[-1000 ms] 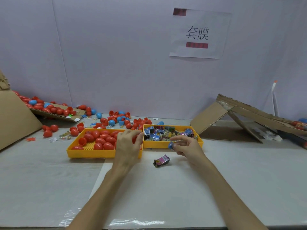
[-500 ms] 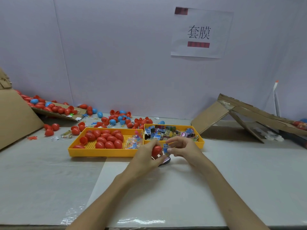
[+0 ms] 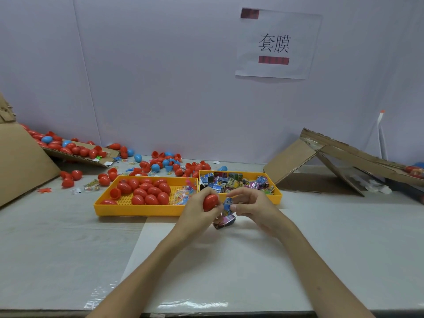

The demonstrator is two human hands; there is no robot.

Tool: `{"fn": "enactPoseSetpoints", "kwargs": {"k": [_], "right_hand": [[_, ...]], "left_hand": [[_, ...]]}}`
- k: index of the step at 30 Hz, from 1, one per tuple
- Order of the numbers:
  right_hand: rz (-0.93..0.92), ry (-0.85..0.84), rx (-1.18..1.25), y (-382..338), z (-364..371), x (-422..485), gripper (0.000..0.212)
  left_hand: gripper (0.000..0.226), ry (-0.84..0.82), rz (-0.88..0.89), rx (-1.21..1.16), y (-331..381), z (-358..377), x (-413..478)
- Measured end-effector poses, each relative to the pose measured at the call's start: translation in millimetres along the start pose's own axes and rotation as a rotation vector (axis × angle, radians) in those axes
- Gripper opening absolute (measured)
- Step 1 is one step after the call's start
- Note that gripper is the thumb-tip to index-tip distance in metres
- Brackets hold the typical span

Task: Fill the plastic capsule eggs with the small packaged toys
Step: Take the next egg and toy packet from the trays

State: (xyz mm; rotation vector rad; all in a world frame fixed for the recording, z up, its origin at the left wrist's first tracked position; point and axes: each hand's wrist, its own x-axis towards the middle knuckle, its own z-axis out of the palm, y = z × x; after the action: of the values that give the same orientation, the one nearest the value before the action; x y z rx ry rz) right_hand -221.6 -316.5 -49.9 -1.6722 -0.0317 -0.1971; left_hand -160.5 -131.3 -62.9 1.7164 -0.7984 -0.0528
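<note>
Head view: both forearms reach in from the near edge of the tabletop (image 3: 344,237) and converge at its middle, just in front of the two yellow trays.

Left hand (image 3: 195,215): fingers curled round a red capsule egg (image 3: 210,201), held above the surface.

Right hand (image 3: 254,206): thumb and fingertips pinch a small blue toy packet (image 3: 227,205), other fingers loosely bent. The packet sits right against the egg; can't tell if the egg is open.

A second packet, pink and dark (image 3: 226,222), lies on the tabletop directly under the hands.

Left tray (image 3: 137,208): red capsule eggs (image 3: 146,191) piled in it, small clear bags at its right end. Right tray (image 3: 276,198): packaged toys (image 3: 234,182), touching the left tray side by side.

Loose red and blue egg halves (image 3: 165,164) lie along the far edge. Folded cardboard (image 3: 332,161) lies at the far right corner and a cardboard sheet (image 3: 20,161) at the left edge. There is a paper sign (image 3: 275,43) on the wall.
</note>
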Motion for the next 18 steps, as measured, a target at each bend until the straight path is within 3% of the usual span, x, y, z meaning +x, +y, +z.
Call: {"fn": "enactPoseSetpoints", "kwargs": {"k": [10, 13, 18], "right_hand": [[0.021, 0.028, 0.072, -0.4, -1.3, 0.8, 0.031], [0.010, 0.106, 0.093, -1.2, -2.9, 1.9, 0.033], [-0.013, 0.140, 0.231, -2.2, -6.2, 3.7, 0.031]], "left_hand": [[0.007, -0.068, -0.161, -0.191, 1.1, -2.6, 5.5], [0.025, -0.114, -0.249, -0.322, 6.4, -3.6, 7.7], [0.023, -0.105, -0.286, -0.416, 9.2, -4.9, 3.0]]}}
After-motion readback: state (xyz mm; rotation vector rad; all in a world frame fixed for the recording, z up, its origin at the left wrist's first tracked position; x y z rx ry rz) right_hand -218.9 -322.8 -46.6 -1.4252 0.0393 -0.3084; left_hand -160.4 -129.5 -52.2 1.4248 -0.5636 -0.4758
